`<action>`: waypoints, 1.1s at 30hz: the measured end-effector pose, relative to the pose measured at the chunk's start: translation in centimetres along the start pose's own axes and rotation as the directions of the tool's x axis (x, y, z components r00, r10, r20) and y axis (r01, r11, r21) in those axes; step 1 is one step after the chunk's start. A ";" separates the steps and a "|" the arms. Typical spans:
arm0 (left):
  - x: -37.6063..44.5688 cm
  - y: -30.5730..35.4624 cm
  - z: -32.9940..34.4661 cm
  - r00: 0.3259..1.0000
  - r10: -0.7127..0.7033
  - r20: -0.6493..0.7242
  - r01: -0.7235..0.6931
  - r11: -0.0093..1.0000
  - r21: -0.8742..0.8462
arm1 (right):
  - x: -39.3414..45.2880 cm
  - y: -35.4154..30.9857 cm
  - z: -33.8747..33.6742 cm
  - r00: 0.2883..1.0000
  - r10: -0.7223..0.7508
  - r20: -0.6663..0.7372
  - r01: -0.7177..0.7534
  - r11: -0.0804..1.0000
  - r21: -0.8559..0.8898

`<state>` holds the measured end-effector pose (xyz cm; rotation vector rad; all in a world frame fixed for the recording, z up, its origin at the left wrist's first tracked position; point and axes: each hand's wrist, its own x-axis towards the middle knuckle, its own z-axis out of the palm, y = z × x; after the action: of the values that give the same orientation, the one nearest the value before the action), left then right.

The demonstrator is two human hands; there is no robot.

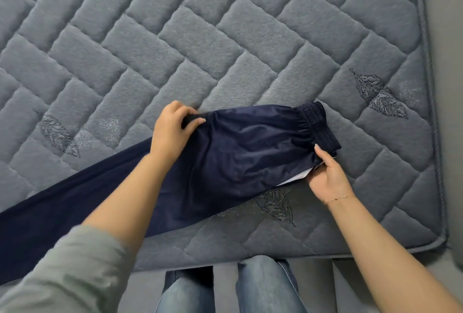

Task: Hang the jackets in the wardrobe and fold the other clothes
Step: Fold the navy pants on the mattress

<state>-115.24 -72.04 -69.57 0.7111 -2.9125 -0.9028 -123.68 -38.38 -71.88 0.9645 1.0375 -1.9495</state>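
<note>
The dark blue pants [225,157] lie long on the bed [225,36], not folded yet. The right hand [328,177] pinches their near edge by the waistband. Farther off, the left hand [172,129] grips their far edge. No jackets show.

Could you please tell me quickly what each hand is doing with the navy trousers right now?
Left hand: closed, pinching the navy trousers at their far edge.
Right hand: closed, gripping their near edge below the waistband.
</note>
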 end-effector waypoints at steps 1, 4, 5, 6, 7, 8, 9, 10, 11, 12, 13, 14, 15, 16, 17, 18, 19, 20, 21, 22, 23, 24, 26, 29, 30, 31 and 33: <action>-1.8 0.4 0.0 0.995 0.072 -0.076 -0.070 0.997 0.026 | -0.1 -0.2 -0.1 1.000 0.004 0.001 -0.004 1.000 -0.006; -7.4 0.8 1.8 0.992 0.106 -0.072 -0.095 0.986 0.135 | -0.3 -0.5 -0.3 1.000 -0.013 -0.010 0.013 0.999 -0.030; -8.8 0.8 2.8 1.000 0.028 -0.006 -0.027 0.992 0.125 | -0.4 -0.4 -0.3 0.999 -0.037 -0.017 0.036 0.999 -0.041; -9.8 0.9 3.6 0.995 -0.065 0.079 0.059 0.995 0.084 | -0.7 -0.4 -0.1 0.997 -0.076 -0.025 0.075 0.995 -0.061; -10.7 1.2 4.2 0.979 -0.136 0.153 0.134 0.991 0.024 | -1.2 -0.4 0.3 0.991 -0.129 -0.027 0.125 0.987 -0.098; -11.4 1.5 4.6 0.965 -0.179 0.193 0.191 0.981 -0.042 | -1.9 -0.3 1.0 0.982 -0.186 -0.022 0.181 0.971 -0.155; -11.8 1.6 4.7 0.956 -0.214 0.202 0.240 0.964 -0.112 | -2.7 -0.3 1.8 0.970 -0.243 0.000 0.237 0.944 -0.229; -12.0 1.8 4.6 0.943 -0.260 0.207 0.299 0.936 -0.186 | -3.7 -0.2 2.6 0.956 -0.290 0.048 0.290 0.905 -0.311; -12.1 1.8 4.2 0.918 -0.322 0.233 0.380 0.884 -0.274 | -4.7 0.0 3.6 0.940 -0.318 0.127 0.342 0.857 -0.386; -12.1 1.8 3.6 0.872 -0.392 0.292 0.481 0.792 -0.375 | -5.8 0.5 4.8 0.918 -0.325 0.226 0.395 0.801 -0.449; -12.0 1.9 2.8 0.810 -0.446 0.381 0.586 0.655 -0.478 | -6.7 1.2 6.0 0.891 -0.310 0.331 0.445 0.741 -0.502; -11.8 1.8 2.0 0.741 -0.470 0.480 0.671 0.481 -0.565 | -7.4 2.2 7.4 0.863 -0.271 0.426 0.485 0.680 -0.550; -11.8 1.4 1.2 0.682 -0.466 0.564 0.720 0.290 -0.631 | -8.0 3.6 8.8 0.839 -0.210 0.501 0.512 0.616 -0.599; -11.8 0.8 0.6 0.638 -0.447 0.627 0.731 0.094 -0.676 | -8.4 5.2 10.1 0.814 -0.142 0.563 0.542 0.533 -0.649; -11.8 -0.2 -0.1 0.612 -0.432 0.663 0.704 -0.086 -0.705 | -8.5 7.0 11.3 0.783 -0.062 0.619 0.580 0.431 -0.691; -11.9 -1.1 -0.8 0.598 -0.429 0.676 0.654 -0.225 -0.722 | -8.4 8.9 12.3 0.751 0.030 0.659 0.622 0.303 -0.722; -12.1 -2.1 -1.5 0.599 -0.433 0.674 0.608 -0.301 -0.734 | -8.0 10.6 12.9 0.726 0.143 0.673 0.655 0.155 -0.739; -12.5 -2.9 -2.1 0.605 -0.438 0.665 0.589 -0.316 -0.744 | -7.7 12.1 13.2 0.713 0.279 0.643 0.666 0.017 -0.746; -12.9 -3.6 -2.5 0.604 -0.452 0.657 0.598 -0.288 -0.748 | -7.2 13.4 13.1 0.707 0.399 0.583 0.664 -0.092 -0.742; -13.4 -4.0 -2.6 0.597 -0.473 0.647 0.629 -0.225 -0.744 | -6.7 14.4 13.0 0.711 0.469 0.523 0.651 -0.158 -0.743; -13.7 -4.1 -2.5 0.592 -0.498 0.634 0.663 -0.146 -0.734 | -6.4 14.9 13.0 0.721 0.476 0.503 0.634 -0.163 -0.756; -14.0 -4.1 -2.2 0.595 -0.522 0.611 0.689 -0.061 -0.723 | -6.4 15.0 12.8 0.738 0.422 0.526 0.622 -0.124 -0.773; -14.4 -3.7 -1.1 0.623 -0.587 0.517 0.697 0.117 -0.707 | -6.5 14.5 12.2 0.776 0.176 0.606 0.625 -0.082 -0.776; -14.7 -3.0 -0.3 0.665 -0.671 0.328 0.650 0.303 -0.697 | -6.1 12.6 10.7 0.707 -0.151 0.691 0.644 -0.266 -0.717; -14.9 -3.1 -0.8 0.681 -0.668 0.301 0.618 0.304 -0.725 | -5.9 12.1 10.3 0.698 -0.170 0.696 0.624 -0.335 -0.706; -15.1 -3.5 -1.7 0.699 -0.656 0.285 0.581 0.289 -0.761 | -5.6 11.8 10.1 0.711 -0.144 0.688 0.596 -0.396 -0.698; -16.1 -5.2 -4.2 0.725 -0.640 0.253 0.521 0.271 -0.809 | -5.0 12.2 10.5 0.762 -0.049 0.645 0.537 -0.508 -0.673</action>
<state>-98.06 -71.26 -66.89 1.6160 -1.5607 -2.0042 -114.02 -51.49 -67.54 -0.9345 2.2974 -0.5272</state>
